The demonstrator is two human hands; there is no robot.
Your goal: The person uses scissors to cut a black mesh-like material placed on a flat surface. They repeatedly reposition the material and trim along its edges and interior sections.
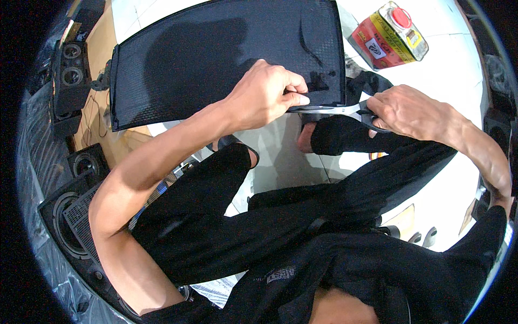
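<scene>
A black panel covered in mesh cloth [253, 40], like a speaker grille, stretches across the upper middle with its near edge toward me. My left hand [270, 92] is closed in a pinch on the black cloth at that edge, left of the near right corner. My right hand [404, 110] grips the black handles of a pair of scissors [345, 109]. Its silver blades point left along the edge, just under the corner, with the tips close to my left fingertips. Exactly what lies between the blades is hard to make out.
A red and yellow tin [386, 40] with a red cap stands beyond my right hand. Speakers [70, 75] and a larger speaker [62, 221] line the left side. My black-trousered legs [302, 205] are bent over the white tiled floor [453, 70]. Plastic sheeting [38, 156] hangs at far left.
</scene>
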